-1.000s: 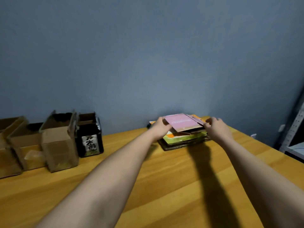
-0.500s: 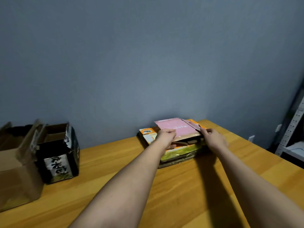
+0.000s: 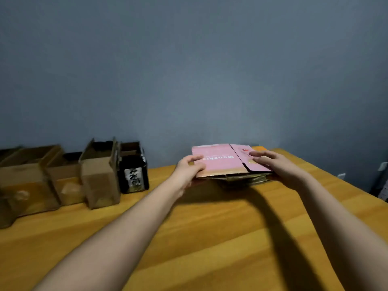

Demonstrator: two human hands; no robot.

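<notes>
A flattened pink carton [image 3: 220, 159] with white lettering is held a little above the stack of flattened boxes [image 3: 245, 180] at the far side of the wooden table [image 3: 210, 238]. My left hand [image 3: 189, 169] grips the carton's left edge, thumb on top and fingers underneath. My right hand [image 3: 275, 164] holds the right side, its fingers stretched over the folded pink flap. The stack below is mostly hidden by the carton.
Along the table's left stand several open brown cardboard boxes [image 3: 98, 177] and a black box [image 3: 134, 166] with a white label. A grey-blue wall runs behind. A metal shelf [image 3: 384, 185] shows at the right edge.
Both hands have lifted the pink carton off the stack and drawn it nearer and flatter. The head camera swung back left, so more brown boxes show.
</notes>
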